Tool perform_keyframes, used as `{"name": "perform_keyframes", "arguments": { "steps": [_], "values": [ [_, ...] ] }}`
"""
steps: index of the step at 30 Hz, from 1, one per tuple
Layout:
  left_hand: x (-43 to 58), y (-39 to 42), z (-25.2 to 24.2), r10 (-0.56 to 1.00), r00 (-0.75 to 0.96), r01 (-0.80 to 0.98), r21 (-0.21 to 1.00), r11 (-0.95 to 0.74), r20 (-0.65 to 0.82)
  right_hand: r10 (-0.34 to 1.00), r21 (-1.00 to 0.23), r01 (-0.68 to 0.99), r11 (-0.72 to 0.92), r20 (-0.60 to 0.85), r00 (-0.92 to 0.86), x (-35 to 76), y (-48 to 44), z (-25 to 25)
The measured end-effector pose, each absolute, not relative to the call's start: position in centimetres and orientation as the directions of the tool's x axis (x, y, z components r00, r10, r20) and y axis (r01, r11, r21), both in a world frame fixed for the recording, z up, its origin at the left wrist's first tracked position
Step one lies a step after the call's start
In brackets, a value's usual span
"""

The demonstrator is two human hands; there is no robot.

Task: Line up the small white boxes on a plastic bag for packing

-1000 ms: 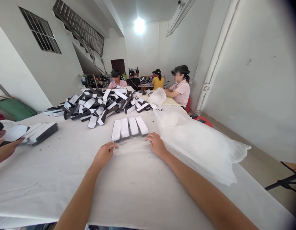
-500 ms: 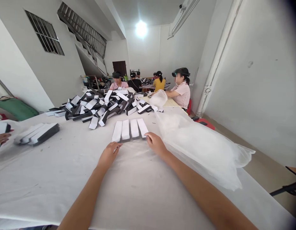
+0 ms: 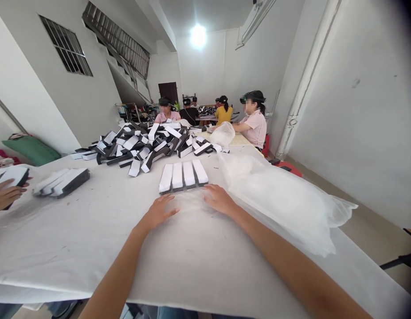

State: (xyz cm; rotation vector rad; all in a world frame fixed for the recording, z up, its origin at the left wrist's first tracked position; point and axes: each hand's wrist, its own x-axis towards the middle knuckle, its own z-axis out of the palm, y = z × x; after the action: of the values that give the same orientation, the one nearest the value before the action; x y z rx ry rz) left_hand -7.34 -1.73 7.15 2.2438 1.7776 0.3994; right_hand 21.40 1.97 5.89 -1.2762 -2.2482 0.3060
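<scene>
While L hand (image 3: 157, 212), R hand (image 3: 218, 199) lie open, empty, 4 white-topped black pcs (image 3: 183, 176) just ahead, clear plastic bag (image 3: 278, 204) by R

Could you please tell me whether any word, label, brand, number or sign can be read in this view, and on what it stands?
No text can be read: the white-topped black pieces in the row, the heap of pieces and the clear plastic sheeting show no legible marking, and anything on the far shelves is too small to tell.
</scene>
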Motion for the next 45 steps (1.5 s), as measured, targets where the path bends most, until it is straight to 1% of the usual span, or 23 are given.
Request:
{"name": "perform_keyframes", "arguments": {
  "steps": [2, 4, 5, 7, 10, 13, 16, 18, 20, 23, 26, 29, 30, 32, 34, 36, 39, 41, 43, 45],
  "values": [
    [-7.6, -2.3, 7.8, 0.958, 0.277, 0.900, 0.329, -0.287, 0.079, 0.808, -0.397, 0.703, 0.590, 0.288, -0.515, 21.2, 1.1, 7.0],
    [-7.9, -2.8, 8.2, 0.941, 0.318, 0.895, 0.289, -0.339, 0.118, 0.763, -0.319, 0.696, 0.644, 0.202, -0.614, 20.9, 0.3, 7.5],
    [-8.1, -3.2, 8.3, 0.940, 0.316, 0.899, 0.275, -0.341, 0.133, 0.755, -0.279, 0.704, 0.653, 0.165, -0.635, 20.8, 0.0, 7.6],
    [-8.6, -4.0, 8.4, 0.950, 0.276, 0.918, 0.253, -0.306, 0.147, 0.771, -0.221, 0.739, 0.636, 0.140, -0.621, 20.8, -0.6, 7.4],
    [-9.5, -5.5, 8.5, 0.963, 0.227, 0.938, 0.236, -0.256, 0.144, 0.807, -0.161, 0.791, 0.590, 0.152, -0.571, 21.6, -1.5, 7.1],
    [-10.6, -7.1, 8.5, 0.948, 0.311, 0.921, 0.229, -0.317, 0.062, 0.821, -0.103, 0.816, 0.569, 0.127, -0.557, 22.9, -2.7, 7.3],
    [-11.4, -8.5, 8.4, 0.900, 0.433, 0.892, 0.166, -0.420, -0.049, 0.822, -0.057, 0.820, 0.570, 0.053, -0.567, 24.2, -4.1, 7.8],
    [-11.7, -9.2, 8.5, 0.880, 0.466, 0.882, 0.125, -0.454, -0.089, 0.837, -0.029, 0.837, 0.547, 0.002, -0.547, 24.7, -5.1, 8.1],
    [-11.8, -9.8, 8.9, 0.879, 0.464, 0.884, 0.115, -0.453, -0.104, 0.861, -0.005, 0.861, 0.508, -0.036, -0.508, 25.0, -6.0, 8.3],
    [-11.9, -10.9, 9.7, 0.892, 0.440, 0.894, 0.139, -0.425, -0.105, 0.896, -0.017, 0.897, 0.442, -0.043, -0.443, 25.3, -7.3, 8.5],
    [-12.5, -12.1, 10.4, 0.898, 0.426, 0.890, 0.229, -0.394, -0.110, 0.911, -0.076, 0.908, 0.412, 0.010, -0.412, 25.7, -8.5, 9.0],
    [-13.5, -13.4, 10.6, 0.916, 0.400, 0.878, 0.300, -0.372, -0.033, 0.929, -0.094, 0.924, 0.371, 0.057, -0.367, 26.4, -9.6, 9.8],
    [-13.7, -13.7, 10.6, 0.922, 0.387, 0.879, 0.303, -0.369, 0.000, 0.922, -0.095, 0.917, 0.387, 0.078, -0.380, 26.7, -9.9, 10.1],
    [-13.8, -14.1, 10.4, 0.927, 0.373, 0.884, 0.293, -0.366, 0.031, 0.851, -0.101, 0.847, 0.522, 0.132, -0.509, 27.2, -10.2, 10.4],
    [-13.2, -14.1, 10.1, 0.924, 0.381, 0.887, 0.278, -0.369, 0.011, 0.728, -0.102, 0.723, 0.684, 0.165, -0.666, 27.5, -10.0, 10.2],
    [-12.1, -13.7, 9.8, 0.916, 0.402, 0.887, 0.251, -0.387, -0.010, 0.659, -0.098, 0.653, 0.751, 0.153, -0.736, 27.3, -9.4, 9.5],
    [-10.4, -12.4, 9.2, 0.901, 0.433, 0.883, 0.203, -0.423, -0.007, 0.695, -0.090, 0.689, 0.719, 0.112, -0.710, 26.6, -7.8, 8.3],
    [-9.7, -11.5, 8.8, 0.903, 0.430, 0.884, 0.198, -0.424, 0.015, 0.726, -0.106, 0.718, 0.687, 0.104, -0.680, 26.2, -6.9, 7.8],
    [-9.5, -11.0, 8.5, 0.918, 0.395, 0.891, 0.226, -0.395, 0.047, 0.748, -0.134, 0.736, 0.663, 0.115, -0.653, 26.0, -6.3, 7.5],
    [-9.8, -10.9, 8.3, 0.940, 0.335, 0.894, 0.292, -0.340, 0.070, 0.769, -0.161, 0.752, 0.639, 0.132, -0.625, 26.3, -6.0, 7.2]
  ]
}}
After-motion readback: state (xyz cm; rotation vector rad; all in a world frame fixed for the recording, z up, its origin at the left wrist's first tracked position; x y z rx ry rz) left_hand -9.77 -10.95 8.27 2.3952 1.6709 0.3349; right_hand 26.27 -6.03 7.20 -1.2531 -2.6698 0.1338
